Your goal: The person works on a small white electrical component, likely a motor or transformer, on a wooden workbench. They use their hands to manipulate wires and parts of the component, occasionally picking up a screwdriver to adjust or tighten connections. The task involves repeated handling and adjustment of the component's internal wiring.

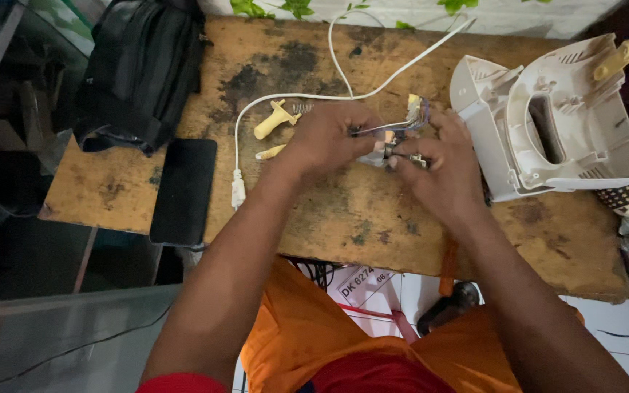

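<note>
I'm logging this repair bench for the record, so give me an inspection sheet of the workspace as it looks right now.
Surface: worn wooden table, dark stains across the top.
Job's things: small metal part held between both hands above the table; what it is cannot be told.
Clutter: white plastic appliance housing at right; yellow plastic piece and a small spring beside it; black phone at the near edge; black bag at far left.
Grippers: left hand and right hand both pinch the metal part.
Cables: white cord loops across the table.
Surroundings: tiled floor below; green leaves past the far edge.
</note>
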